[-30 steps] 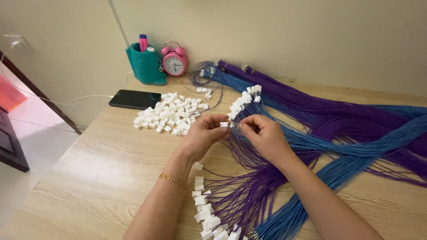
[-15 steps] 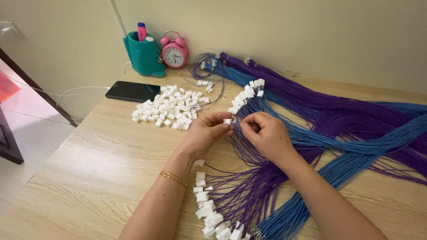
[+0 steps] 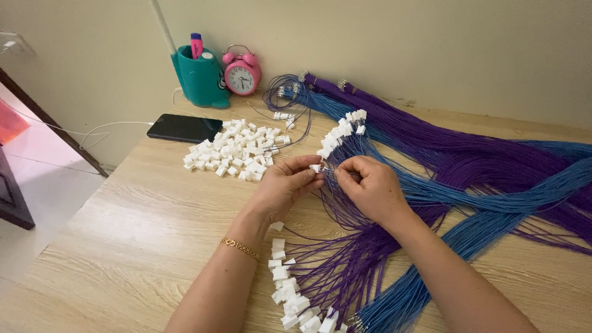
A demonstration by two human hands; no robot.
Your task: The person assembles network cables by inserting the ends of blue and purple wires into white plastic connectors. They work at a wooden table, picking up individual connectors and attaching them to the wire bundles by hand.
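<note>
We pinch a small white plastic connector (image 3: 315, 168) in our left hand (image 3: 285, 187) fingers above the wooden table (image 3: 135, 234). Our right hand (image 3: 370, 188) fingers pinch thin purple wires (image 3: 345, 271) just beside it. A pile of loose white connectors (image 3: 237, 151) lies near.

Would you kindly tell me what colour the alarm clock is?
Pink, with a white face; the clock shows in the head view.

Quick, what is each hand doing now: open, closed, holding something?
Left hand: closed, pinching a white connector.
Right hand: closed, pinching thin wires at the connector.
</note>
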